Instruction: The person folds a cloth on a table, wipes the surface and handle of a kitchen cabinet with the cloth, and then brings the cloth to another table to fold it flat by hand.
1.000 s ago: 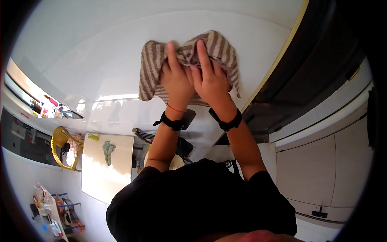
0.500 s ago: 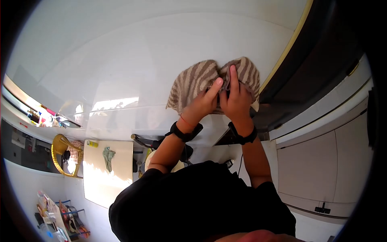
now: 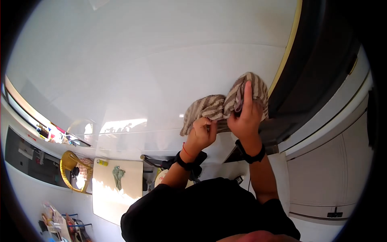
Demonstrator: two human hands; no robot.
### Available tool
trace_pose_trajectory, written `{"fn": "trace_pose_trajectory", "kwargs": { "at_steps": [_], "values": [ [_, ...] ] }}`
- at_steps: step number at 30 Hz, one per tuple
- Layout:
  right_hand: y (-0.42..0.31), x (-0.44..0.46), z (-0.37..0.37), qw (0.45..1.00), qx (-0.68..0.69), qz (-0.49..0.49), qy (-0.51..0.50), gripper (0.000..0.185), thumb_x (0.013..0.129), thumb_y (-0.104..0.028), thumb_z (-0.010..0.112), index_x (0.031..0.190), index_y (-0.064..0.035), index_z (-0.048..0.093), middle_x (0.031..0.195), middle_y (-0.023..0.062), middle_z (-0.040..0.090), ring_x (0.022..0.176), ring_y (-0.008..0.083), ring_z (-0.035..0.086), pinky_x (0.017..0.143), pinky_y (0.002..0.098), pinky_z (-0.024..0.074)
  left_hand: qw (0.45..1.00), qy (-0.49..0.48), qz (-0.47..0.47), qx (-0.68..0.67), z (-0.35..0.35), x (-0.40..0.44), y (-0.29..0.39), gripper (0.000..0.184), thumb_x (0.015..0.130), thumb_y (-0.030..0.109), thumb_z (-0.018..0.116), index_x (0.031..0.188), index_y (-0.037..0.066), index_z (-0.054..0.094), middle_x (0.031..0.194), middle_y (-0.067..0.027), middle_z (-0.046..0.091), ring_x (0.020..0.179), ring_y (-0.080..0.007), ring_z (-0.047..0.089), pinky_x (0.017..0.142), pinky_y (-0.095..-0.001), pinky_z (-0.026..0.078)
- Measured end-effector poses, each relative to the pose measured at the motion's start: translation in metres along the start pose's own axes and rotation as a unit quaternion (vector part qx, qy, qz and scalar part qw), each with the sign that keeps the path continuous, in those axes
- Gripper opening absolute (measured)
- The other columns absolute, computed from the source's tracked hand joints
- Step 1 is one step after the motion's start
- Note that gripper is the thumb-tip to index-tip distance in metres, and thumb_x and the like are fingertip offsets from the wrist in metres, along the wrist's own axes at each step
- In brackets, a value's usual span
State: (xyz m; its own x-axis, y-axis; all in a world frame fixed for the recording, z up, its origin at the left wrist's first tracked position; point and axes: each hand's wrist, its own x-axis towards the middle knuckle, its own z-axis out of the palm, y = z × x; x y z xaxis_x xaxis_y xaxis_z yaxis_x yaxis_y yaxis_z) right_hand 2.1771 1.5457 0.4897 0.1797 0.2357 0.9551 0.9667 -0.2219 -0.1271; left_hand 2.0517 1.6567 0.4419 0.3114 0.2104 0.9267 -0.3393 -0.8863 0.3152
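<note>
A brown-and-beige striped towel [image 3: 200,109] is bunched up against a glossy white surface. My left hand [image 3: 202,134] pinches its lower edge near the middle, with the fingers curled. My right hand [image 3: 246,121] grips the thicker right-hand bundle of the towel. Its index finger lies stretched along the folds, and its other fingers are partly hidden in the cloth. Between the two hands the towel is gathered into a narrow crease. I wear a black band on each wrist, plus a red string on the left one.
The glossy white surface [image 3: 161,68] spreads beyond the towel, ending at a dark panel [image 3: 314,72] with a yellow edge on the right. To the lower left are a pale table [image 3: 109,177] with a green cloth [image 3: 117,177] and a can, and a yellow chair [image 3: 64,169]. Pale cabinets [image 3: 322,173] stand right.
The whole view has shifted. My left hand has slid from the towel's middle to its lower edge, its fingers now curled. The towel's left part sits lower and is more bunched.
</note>
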Motion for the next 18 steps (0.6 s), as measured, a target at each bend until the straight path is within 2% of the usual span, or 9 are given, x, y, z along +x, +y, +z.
{"fn": "trace_pose_trajectory", "kwargs": {
  "at_steps": [1, 2, 4, 7, 10, 11, 12, 14, 18],
  "values": [
    [0.000, 0.014, -0.010, 1.000, -0.003, 0.001, -0.013, 0.089, 0.065, -0.004, 0.068, 0.152, -0.0014, 0.046, 0.073, 0.0084, 0.055, 0.064, 0.0244, 0.056, 0.062, 0.0353, 0.0461, 0.999, -0.014, -0.046, 0.026, -0.005, -0.001, 0.005, 0.028, 0.089, 0.001, 0.073, 0.107, 0.004, 0.051, 0.084, -0.0162, 0.068, 0.062, -0.0239, 0.067, 0.054, -0.0332, 0.051],
    [-0.001, 0.030, -0.018, 1.000, -0.007, 0.001, -0.027, 0.090, 0.066, -0.004, 0.069, 0.153, -0.0022, 0.045, 0.075, 0.0083, 0.056, 0.065, 0.0242, 0.056, 0.062, 0.0351, 0.0467, 0.991, -0.073, -0.103, 0.038, -0.012, 0.008, 0.011, 0.025, 0.091, 0.010, 0.075, 0.105, 0.003, 0.055, 0.084, -0.0167, 0.068, 0.061, -0.0264, 0.068, 0.053, -0.0365, 0.051],
    [-0.002, 0.070, -0.025, 0.999, 0.024, -0.029, 0.039, 0.090, 0.070, -0.008, 0.072, 0.155, -0.0046, 0.042, 0.078, 0.0079, 0.058, 0.067, 0.0244, 0.057, 0.065, 0.0363, 0.0480, 0.990, -0.103, -0.024, 0.093, -0.015, 0.053, 0.025, 0.028, 0.094, 0.017, 0.072, 0.111, 0.001, 0.058, 0.087, -0.0182, 0.068, 0.068, -0.0331, 0.068, 0.058, -0.0399, 0.052],
    [-0.002, 0.080, -0.027, 0.999, 0.023, -0.002, 0.029, 0.087, 0.076, -0.012, 0.073, 0.156, -0.0054, 0.040, 0.080, 0.0085, 0.058, 0.070, 0.0254, 0.059, 0.064, 0.0381, 0.0479, 0.993, -0.080, -0.061, 0.068, -0.015, 0.082, 0.034, 0.041, 0.096, 0.021, 0.069, 0.130, 0.001, 0.057, 0.098, -0.0241, 0.067, 0.088, -0.0437, 0.066, 0.074, -0.0473, 0.054],
    [-0.008, 0.062, -0.027, 1.000, 0.015, -0.003, -0.024, 0.088, 0.073, -0.004, 0.071, 0.154, 0.0026, 0.038, 0.084, 0.0128, 0.061, 0.070, 0.0258, 0.056, 0.065, 0.0351, 0.0467, 0.992, -0.056, -0.066, 0.094, 0.002, 0.067, 0.034, 0.044, 0.097, 0.019, 0.068, 0.135, 0.001, 0.055, 0.102, -0.0254, 0.066, 0.090, -0.0455, 0.065, 0.076, -0.0470, 0.054],
    [-0.011, 0.045, -0.023, 0.999, 0.002, -0.008, -0.042, 0.088, 0.072, -0.006, 0.072, 0.153, 0.0028, 0.040, 0.084, 0.0127, 0.061, 0.069, 0.0253, 0.056, 0.065, 0.0351, 0.0466, 0.983, -0.112, -0.129, 0.068, 0.003, 0.055, 0.034, 0.046, 0.098, 0.015, 0.065, 0.138, -0.002, 0.052, 0.112, -0.0273, 0.066, 0.104, -0.0449, 0.065, 0.087, -0.0448, 0.054],
    [-0.012, 0.033, -0.022, 0.998, -0.013, -0.012, -0.058, 0.087, 0.071, -0.007, 0.072, 0.152, 0.0029, 0.042, 0.084, 0.0126, 0.061, 0.068, 0.0249, 0.056, 0.064, 0.0351, 0.0466, 0.987, -0.126, -0.091, 0.036, 0.008, 0.036, 0.023, 0.048, 0.097, 0.010, 0.061, 0.142, -0.002, 0.048, 0.124, -0.0300, 0.062, 0.118, -0.0446, 0.061, 0.099, -0.0438, 0.050],
    [-0.016, 0.025, -0.028, 0.987, 0.004, 0.033, -0.160, 0.087, 0.069, -0.009, 0.074, 0.150, 0.0020, 0.046, 0.084, 0.0114, 0.062, 0.067, 0.0241, 0.057, 0.064, 0.0359, 0.0473, 0.986, -0.127, -0.038, 0.102, 0.015, 0.030, 0.013, 0.060, 0.092, 0.013, 0.070, 0.144, -0.003, 0.045, 0.119, -0.0263, 0.067, 0.106, -0.0413, 0.068, 0.089, -0.0425, 0.055],
    [-0.005, 0.072, -0.040, 0.991, 0.016, -0.047, -0.121, 0.096, 0.067, -0.012, 0.080, 0.154, -0.0015, 0.042, 0.089, 0.0114, 0.065, 0.070, 0.0252, 0.060, 0.068, 0.0369, 0.0498, 0.966, -0.167, -0.162, 0.116, -0.004, 0.075, 0.043, 0.049, 0.091, 0.015, 0.071, 0.135, 0.002, 0.054, 0.109, -0.0234, 0.070, 0.094, -0.0399, 0.071, 0.079, -0.0421, 0.057]
  ]
}}
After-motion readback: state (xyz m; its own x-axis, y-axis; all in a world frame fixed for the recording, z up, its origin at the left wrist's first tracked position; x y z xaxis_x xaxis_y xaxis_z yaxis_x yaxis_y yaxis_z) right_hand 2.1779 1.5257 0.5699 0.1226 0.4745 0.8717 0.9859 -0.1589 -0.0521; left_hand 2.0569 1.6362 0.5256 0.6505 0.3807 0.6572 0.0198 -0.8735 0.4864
